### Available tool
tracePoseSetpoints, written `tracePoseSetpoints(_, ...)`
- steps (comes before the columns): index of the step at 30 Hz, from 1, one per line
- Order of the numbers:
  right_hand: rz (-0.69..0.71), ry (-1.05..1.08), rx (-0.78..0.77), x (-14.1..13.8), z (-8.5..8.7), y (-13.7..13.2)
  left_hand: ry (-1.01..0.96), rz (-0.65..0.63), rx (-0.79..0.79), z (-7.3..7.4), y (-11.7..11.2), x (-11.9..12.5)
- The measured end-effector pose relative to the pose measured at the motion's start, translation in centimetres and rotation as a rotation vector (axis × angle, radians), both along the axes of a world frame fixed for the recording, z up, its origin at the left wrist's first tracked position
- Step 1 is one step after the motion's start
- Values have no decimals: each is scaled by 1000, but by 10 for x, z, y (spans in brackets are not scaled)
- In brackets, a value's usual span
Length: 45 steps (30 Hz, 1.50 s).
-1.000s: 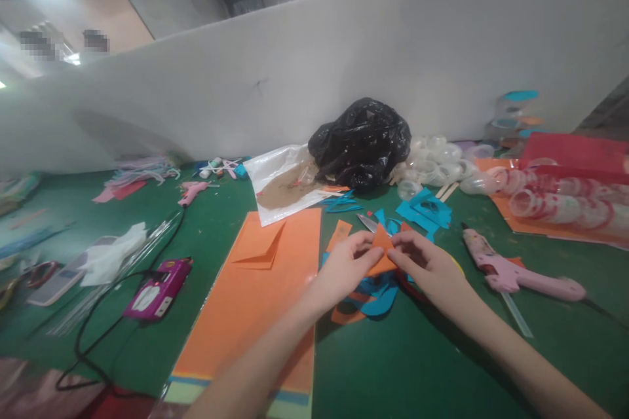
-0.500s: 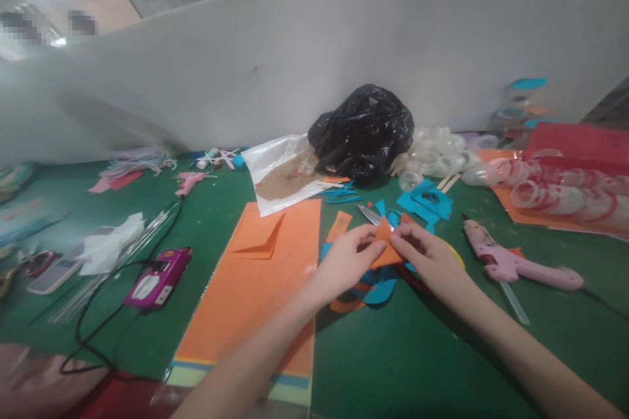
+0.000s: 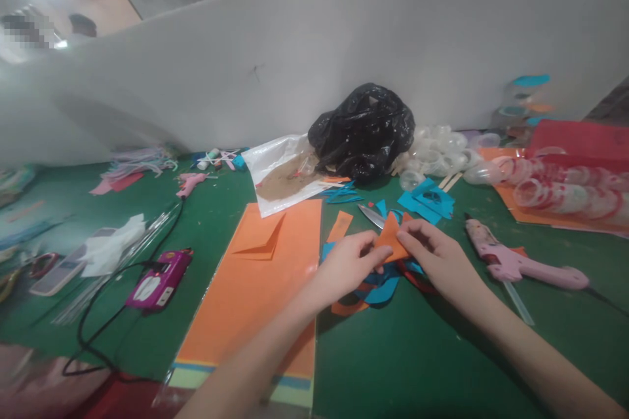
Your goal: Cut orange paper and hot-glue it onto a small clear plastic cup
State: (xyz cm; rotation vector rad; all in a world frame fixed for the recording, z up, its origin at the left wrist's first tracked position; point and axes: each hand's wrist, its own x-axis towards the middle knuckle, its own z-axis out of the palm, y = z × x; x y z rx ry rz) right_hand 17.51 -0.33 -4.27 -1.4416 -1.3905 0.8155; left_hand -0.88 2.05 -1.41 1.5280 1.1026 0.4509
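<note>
A small piece of orange paper (image 3: 390,240) with a pointed top is pinched between my two hands, just above the green table. My left hand (image 3: 356,264) grips its lower left side with the thumb on top. On its right edge, the thumb and fingers of my right hand (image 3: 431,250) are closed. Scissors (image 3: 371,216) lie partly hidden under my hands, the blade tip pointing up and left. Blue paper scraps (image 3: 383,293) and orange scraps spread beneath. Left of my hands is a stack of orange paper sheets (image 3: 246,314) with a folded orange piece (image 3: 258,236) on it.
A pink glue gun (image 3: 525,265) lies at the right, near a row of stacked plastic cups (image 3: 580,200). Behind are a black plastic bag (image 3: 366,134) and a white bag of sand (image 3: 285,177). At left are a purple box (image 3: 160,280) with a black cable and another pink glue gun (image 3: 190,182).
Both hands have shifted slightly right with the orange paper, and its pointed top shows more between them. The things on the table stay put.
</note>
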Motion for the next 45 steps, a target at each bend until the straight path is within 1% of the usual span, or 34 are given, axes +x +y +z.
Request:
tracePoseSetpoints(3, 9, 120, -55, 0, 4, 0, -50, 18, 29, -1, 1, 1)
tracePoseSetpoints(5, 57, 154, -81, -2, 5, -1, -80, 34, 52, -2, 1, 1)
tracePoseSetpoints(8, 127, 106, -97, -6, 4, -5, -109, 66, 84, -3, 1, 0)
tracePoseSetpoints(10, 143, 83, -102, -7, 1, -7, -117, 76, 108, -2, 1, -1)
tracePoseSetpoints(13, 164, 112, -94, -7, -3, -8, -107, 66, 146, 2, 1, -1)
tracePoseSetpoints(16, 187, 109, -93, -5, -3, -8, -75, 61, 172, 6, 0, -1)
tracePoseSetpoints(19, 180, 87, -115, -6, 1, -7, -50, 65, 185, 8, 0, -2)
tracePoseSetpoints(25, 163, 72, -110, -6, 6, -8, -34, 81, 202, 7, 3, -3)
tracePoseSetpoints(29, 166, 80, -118, -4, 8, -7, -66, 50, 187, 5, 6, -5)
tracePoseSetpoints(33, 142, 85, -128, -2, 11, -4, -116, 5, 83, 4, 8, -9)
tracePoseSetpoints(36, 107, 91, -142, 1, 10, -3, -103, -27, 39, 6, 7, -11)
tracePoseSetpoints(39, 82, 101, -116, 4, 8, -2, -80, -69, 33, 8, 6, -11)
tracePoseSetpoints(41, 76, 122, -108, 4, 9, -1, -89, -71, 35, 8, 5, -11)
tracePoseSetpoints(45, 104, 223, -149, -3, 12, -3, -143, -72, 72, 7, 3, -10)
